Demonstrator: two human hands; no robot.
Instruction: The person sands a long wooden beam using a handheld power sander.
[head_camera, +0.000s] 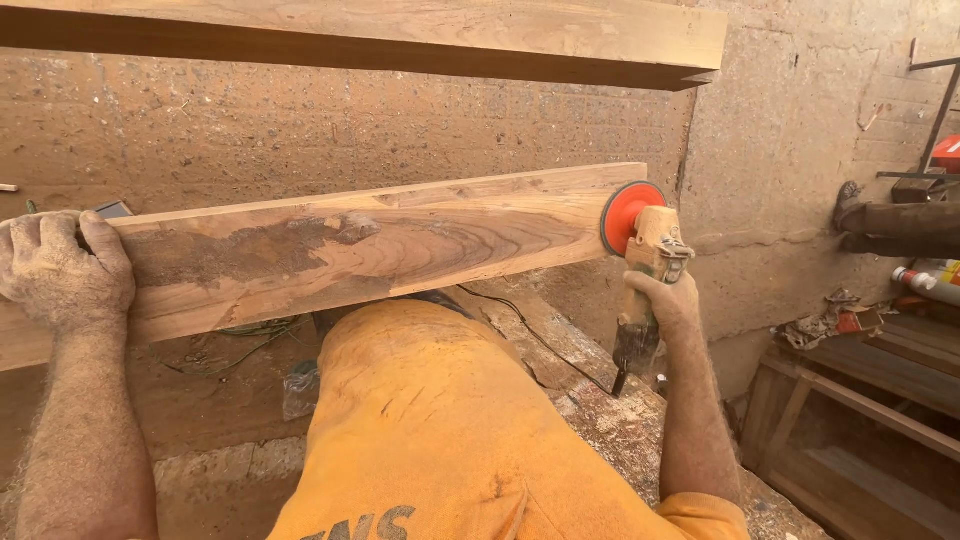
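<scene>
A long wooden plank (400, 240) with a dark rough patch on its left half lies slanted across my view, resting over my raised knee in orange trousers (440, 400). My left hand (60, 265), coated in sawdust, grips the plank's upper edge near its left end. My right hand (665, 305) holds a dusty angle grinder (645, 265) by its handle. The grinder's red sanding disc (628, 215) sits against the plank's right end. A black cable runs from the grinder's base under the plank.
A second thick timber beam (400, 35) hangs across the top of the view. A rough concrete wall (800, 130) stands behind. Wooden frames and shelving (860, 420) with rags, a spray can and tools are at the right. Sawdust covers the floor.
</scene>
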